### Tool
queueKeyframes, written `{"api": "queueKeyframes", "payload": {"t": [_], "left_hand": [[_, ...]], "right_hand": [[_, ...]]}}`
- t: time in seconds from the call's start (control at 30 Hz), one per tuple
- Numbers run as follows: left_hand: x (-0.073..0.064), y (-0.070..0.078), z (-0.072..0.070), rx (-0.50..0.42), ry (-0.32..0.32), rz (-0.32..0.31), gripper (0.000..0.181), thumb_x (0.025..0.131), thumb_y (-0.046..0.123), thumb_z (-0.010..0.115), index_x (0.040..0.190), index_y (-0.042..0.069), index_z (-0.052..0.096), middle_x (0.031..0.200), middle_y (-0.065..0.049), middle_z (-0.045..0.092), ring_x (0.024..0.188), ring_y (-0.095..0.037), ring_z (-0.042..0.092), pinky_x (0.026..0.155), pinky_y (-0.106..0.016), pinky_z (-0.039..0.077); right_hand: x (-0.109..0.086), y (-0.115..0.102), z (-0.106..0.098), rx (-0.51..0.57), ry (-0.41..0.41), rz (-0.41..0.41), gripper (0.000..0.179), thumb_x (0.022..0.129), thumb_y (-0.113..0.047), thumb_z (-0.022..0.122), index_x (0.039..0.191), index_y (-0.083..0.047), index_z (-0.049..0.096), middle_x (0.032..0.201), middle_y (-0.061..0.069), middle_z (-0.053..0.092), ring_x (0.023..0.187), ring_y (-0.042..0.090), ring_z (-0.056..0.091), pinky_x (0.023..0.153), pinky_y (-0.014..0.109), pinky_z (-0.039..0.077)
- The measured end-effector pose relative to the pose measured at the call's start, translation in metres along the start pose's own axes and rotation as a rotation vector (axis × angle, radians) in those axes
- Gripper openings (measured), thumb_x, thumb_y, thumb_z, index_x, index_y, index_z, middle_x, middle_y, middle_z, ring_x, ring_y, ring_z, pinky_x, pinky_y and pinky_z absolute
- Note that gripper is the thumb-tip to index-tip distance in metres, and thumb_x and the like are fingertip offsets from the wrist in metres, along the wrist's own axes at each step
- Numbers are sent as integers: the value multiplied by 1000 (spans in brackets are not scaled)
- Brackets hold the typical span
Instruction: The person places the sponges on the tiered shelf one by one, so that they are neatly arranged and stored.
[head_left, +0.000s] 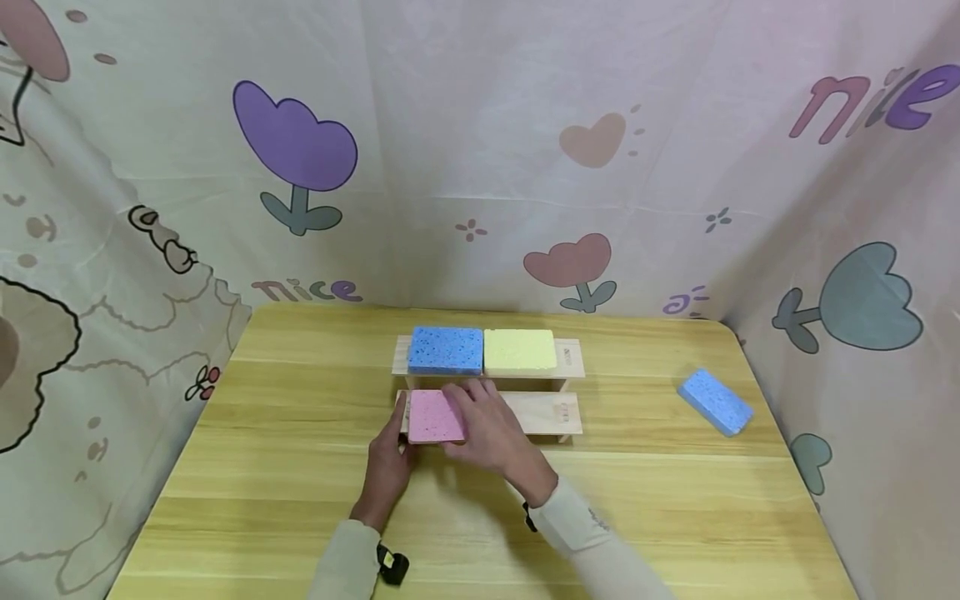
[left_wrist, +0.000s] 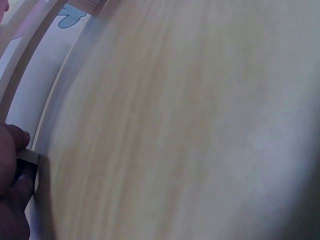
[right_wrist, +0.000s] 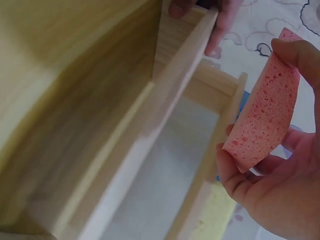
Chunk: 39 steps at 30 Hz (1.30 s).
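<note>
My right hand (head_left: 493,432) pinches a pink sponge (head_left: 435,416) over the left part of the front wooden stand (head_left: 543,412). In the right wrist view, thumb and fingers hold that sponge (right_wrist: 265,112) by its ends, and it bows slightly. My left hand (head_left: 386,471) grips the left end of the same stand. The left wrist view catches its fingers (left_wrist: 12,170) at the left edge, round a wooden end. Behind, on the back wooden stand (head_left: 570,358), a blue sponge (head_left: 446,350) and a yellow sponge (head_left: 520,350) lie side by side.
Another blue sponge (head_left: 716,402) lies at an angle on the right side of the wood-grain table (head_left: 247,467). A patterned cloth (head_left: 450,125) hangs behind the table and along both sides.
</note>
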<state>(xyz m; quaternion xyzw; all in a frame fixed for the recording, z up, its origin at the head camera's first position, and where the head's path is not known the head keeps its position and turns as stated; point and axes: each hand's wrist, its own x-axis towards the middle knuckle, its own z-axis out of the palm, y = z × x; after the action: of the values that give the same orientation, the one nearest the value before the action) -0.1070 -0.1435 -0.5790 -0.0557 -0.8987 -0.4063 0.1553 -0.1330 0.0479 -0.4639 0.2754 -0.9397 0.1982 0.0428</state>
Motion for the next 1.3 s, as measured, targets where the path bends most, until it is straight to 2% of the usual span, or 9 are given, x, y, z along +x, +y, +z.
{"api": "queueKeyframes", "payload": {"t": [0.23, 0.37, 0.53, 0.7, 0.97, 1.3], "left_hand": [[0, 1, 0, 4, 17, 4, 85, 77, -15, 66, 149, 12, 30, 132, -18, 57, 88, -22, 64, 67, -33, 56], [0, 2, -1, 12, 23, 1, 83, 78, -12, 67, 149, 11, 32, 131, -18, 58, 89, -22, 64, 67, -35, 57], [-1, 2, -1, 16, 17, -8, 80, 80, -9, 67, 149, 10, 31, 134, -19, 55, 101, -28, 64, 75, -39, 58], [-1, 2, -1, 18, -7, -44, 79, 83, -5, 67, 150, 13, 29, 136, -18, 54, 108, -30, 62, 81, -41, 57], [2, 5, -3, -1, -62, -113, 77, 86, -4, 64, 151, 14, 27, 143, -14, 47, 119, -30, 56, 90, -40, 53], [2, 6, -3, -7, -63, -107, 78, 86, -4, 63, 151, 17, 26, 140, -16, 51, 111, -27, 61, 84, -38, 56]], "right_hand": [[3, 0, 13, -10, -17, 26, 76, 67, -40, 80, 132, -15, 52, 114, 5, 58, 99, 18, 47, 80, 27, 45], [6, 0, 20, -20, -17, 33, 74, 68, -40, 80, 132, -15, 52, 114, 6, 58, 99, 18, 47, 81, 27, 45], [10, 1, 28, -49, -27, 48, 74, 69, -41, 79, 132, -15, 51, 115, 6, 57, 102, 19, 47, 84, 29, 45], [15, 4, 34, -97, -40, 59, 71, 69, -42, 78, 129, -16, 51, 114, 5, 58, 103, 20, 48, 85, 29, 46], [16, 5, 39, -97, -51, 70, 73, 68, -43, 79, 130, -16, 50, 115, 6, 58, 102, 20, 48, 84, 30, 45], [18, 7, 46, -113, -38, 94, 75, 68, -46, 79, 131, -18, 50, 115, 5, 59, 99, 19, 48, 82, 30, 46]]}}
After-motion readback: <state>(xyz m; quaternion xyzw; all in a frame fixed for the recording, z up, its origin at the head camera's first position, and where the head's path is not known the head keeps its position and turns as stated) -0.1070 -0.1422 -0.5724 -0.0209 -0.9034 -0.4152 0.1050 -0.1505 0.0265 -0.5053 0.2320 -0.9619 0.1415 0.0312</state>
